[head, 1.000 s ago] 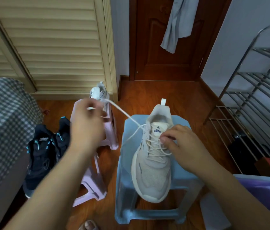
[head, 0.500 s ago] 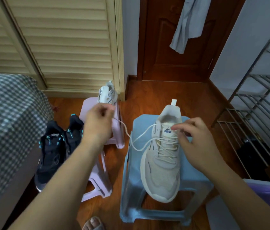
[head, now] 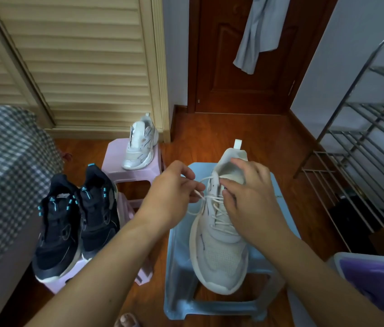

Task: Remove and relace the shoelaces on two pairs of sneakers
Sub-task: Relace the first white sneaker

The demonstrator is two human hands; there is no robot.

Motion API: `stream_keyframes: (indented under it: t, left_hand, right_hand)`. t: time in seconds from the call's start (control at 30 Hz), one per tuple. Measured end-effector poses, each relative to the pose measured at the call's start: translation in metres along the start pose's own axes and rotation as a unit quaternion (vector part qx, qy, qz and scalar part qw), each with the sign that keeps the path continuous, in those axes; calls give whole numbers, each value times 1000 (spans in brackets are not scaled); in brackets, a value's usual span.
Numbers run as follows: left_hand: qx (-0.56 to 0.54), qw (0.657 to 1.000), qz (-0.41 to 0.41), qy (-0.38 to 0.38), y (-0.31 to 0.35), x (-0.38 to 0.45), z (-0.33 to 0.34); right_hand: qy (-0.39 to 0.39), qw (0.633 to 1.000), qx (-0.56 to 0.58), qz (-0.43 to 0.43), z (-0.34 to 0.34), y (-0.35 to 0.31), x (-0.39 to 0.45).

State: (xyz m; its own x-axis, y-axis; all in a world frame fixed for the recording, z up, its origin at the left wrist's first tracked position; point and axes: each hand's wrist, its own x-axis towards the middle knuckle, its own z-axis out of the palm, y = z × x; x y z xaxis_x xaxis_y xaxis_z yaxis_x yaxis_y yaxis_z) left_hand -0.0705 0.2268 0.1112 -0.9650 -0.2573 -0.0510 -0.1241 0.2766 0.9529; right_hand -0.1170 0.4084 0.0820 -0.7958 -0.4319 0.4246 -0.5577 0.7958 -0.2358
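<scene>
A cream mesh sneaker (head: 219, 241) sits on a pale blue plastic stool (head: 181, 274). The left hand (head: 174, 197) pinches its white lace (head: 201, 198); the right hand (head: 249, 197) pinches near the top eyelets. Best to draw slack evenly, bracing the tongue.

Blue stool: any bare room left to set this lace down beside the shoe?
The blue stool has a bare strip left of the white sneaker. Its far end is crowded: the left hand pinches the shoelace, the right hand works the eyelets.
</scene>
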Motion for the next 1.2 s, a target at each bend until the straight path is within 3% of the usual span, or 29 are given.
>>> stream_keyframes:
  t: [0.3, 0.43, 0.5, 0.6, 0.7, 0.93, 1.07, 1.2]
  left_hand:
    - [31, 999, 16, -37, -4, -3, -15]
    - [4, 1000, 20, 8, -4, -1, -13]
    - [85, 995, 45, 40, -7, 4, -10]
    - [226, 971, 82, 21, -8, 10, -1]
    - [296, 951, 86, 11, -7, 12, 9]
    - [272, 961, 54, 17, -6, 19, 14]
    - [267, 960, 81, -19, -8, 21, 10]
    - [288, 951, 111, -1, -9, 23, 12]
  right_hand:
    - [1, 998, 51, 48, 5, 0, 3]
    - [14, 997, 55, 44, 6, 0, 3]
    - [24, 997, 58, 41, 7, 0, 2]
    - [36, 997, 59, 41, 9, -1, 2]
    - [47, 996, 58, 39, 12, 0, 3]
    - [57, 995, 70, 44, 15, -1, 5]
    - [60, 994, 82, 52, 16, -2, 5]
    - [52, 993, 87, 65, 16, -3, 7]
